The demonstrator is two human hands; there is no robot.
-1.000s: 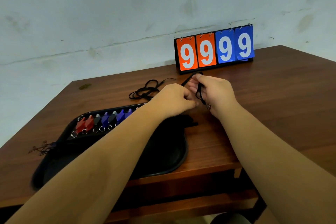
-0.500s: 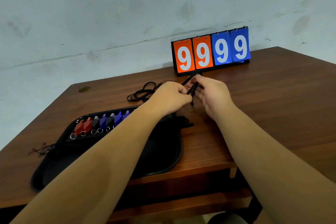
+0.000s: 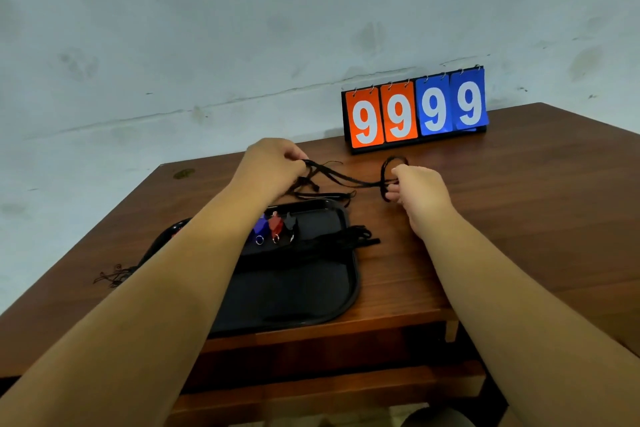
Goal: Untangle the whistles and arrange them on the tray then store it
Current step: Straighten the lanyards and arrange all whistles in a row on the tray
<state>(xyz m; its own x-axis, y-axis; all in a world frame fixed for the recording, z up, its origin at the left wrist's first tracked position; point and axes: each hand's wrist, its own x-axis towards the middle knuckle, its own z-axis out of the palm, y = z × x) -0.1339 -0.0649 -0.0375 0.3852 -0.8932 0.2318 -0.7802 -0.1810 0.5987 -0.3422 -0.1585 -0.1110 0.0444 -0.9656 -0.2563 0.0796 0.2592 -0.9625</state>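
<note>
Two bare hands stretch a black cord (image 3: pixel 346 180) above a wooden table (image 3: pixel 519 218). Seen from the black tray (image 3: pixel 311 288) holding whistles (image 3: pixel 275 224), the left hand (image 3: pixel 273 163) pinches the cord at twelve o'clock, the right hand (image 3: pixel 419 191) grips a loop at two, and a scoreboard (image 3: pixel 415 111) reading 9999 stands at one.

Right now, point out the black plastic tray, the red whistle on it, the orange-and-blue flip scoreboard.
black plastic tray (image 3: pixel 298 298), head view, bare inner floor.
red whistle (image 3: pixel 275 224), head view, its body.
orange-and-blue flip scoreboard (image 3: pixel 399 113), head view, second orange card.
</note>
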